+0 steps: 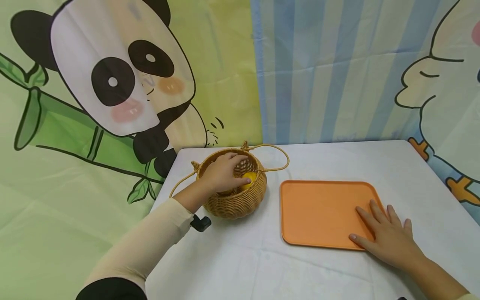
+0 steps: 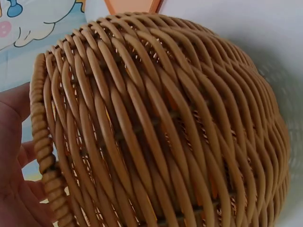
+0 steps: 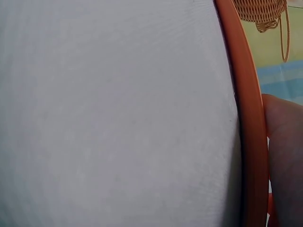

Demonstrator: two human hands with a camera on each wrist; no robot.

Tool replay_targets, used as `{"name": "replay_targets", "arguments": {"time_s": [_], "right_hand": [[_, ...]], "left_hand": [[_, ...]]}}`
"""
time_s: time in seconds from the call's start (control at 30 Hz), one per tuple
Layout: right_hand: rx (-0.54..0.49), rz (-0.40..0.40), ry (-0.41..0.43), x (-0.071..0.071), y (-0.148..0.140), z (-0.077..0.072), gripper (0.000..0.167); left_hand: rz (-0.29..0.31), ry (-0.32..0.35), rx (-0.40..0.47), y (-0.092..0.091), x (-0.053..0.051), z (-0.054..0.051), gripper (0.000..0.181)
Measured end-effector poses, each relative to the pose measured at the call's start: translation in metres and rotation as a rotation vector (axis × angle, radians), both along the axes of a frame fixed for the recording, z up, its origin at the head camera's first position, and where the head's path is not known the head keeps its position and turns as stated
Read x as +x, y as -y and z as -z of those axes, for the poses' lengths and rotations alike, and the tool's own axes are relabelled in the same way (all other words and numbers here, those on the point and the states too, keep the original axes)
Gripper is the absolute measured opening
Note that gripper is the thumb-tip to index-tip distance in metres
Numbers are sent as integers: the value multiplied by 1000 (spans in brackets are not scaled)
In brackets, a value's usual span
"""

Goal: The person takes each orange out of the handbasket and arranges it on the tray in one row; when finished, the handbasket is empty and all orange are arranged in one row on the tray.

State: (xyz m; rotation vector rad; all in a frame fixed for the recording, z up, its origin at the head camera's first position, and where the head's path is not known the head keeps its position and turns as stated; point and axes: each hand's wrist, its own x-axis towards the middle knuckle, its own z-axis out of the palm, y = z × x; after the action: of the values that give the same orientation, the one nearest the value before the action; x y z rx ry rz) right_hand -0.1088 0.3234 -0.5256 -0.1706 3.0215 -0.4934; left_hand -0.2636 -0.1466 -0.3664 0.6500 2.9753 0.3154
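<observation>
A round wicker basket stands on the table, with a yellow object inside it. My left hand reaches over the basket's mouth, fingers apart from the thumb; the thumb tip overlaps the yellow object, and whether it touches cannot be told. In the left wrist view the woven wall hides the inside, and part of the left hand shows beyond the rim. My right hand rests with spread fingers on the right edge of an orange tray. A finger lies along the tray's edge in the right wrist view.
A white cloth covers the table. The basket's looped handles stick out at both sides, one toward the tray. A printed curtain with a panda and stripes hangs behind the table.
</observation>
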Motion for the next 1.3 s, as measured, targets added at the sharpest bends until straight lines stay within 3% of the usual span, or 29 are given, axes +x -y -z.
{"name": "replay_targets", "arguments": {"time_s": [0.57,1.3], "right_hand": [[7,9,-24,0,-3,1,103],[19,11,-50,3,-10,9,103]], "left_hand": [[28,82,-56,7,-22,-6,79],[77,179,-136,-1,-42,-18,72]]}}
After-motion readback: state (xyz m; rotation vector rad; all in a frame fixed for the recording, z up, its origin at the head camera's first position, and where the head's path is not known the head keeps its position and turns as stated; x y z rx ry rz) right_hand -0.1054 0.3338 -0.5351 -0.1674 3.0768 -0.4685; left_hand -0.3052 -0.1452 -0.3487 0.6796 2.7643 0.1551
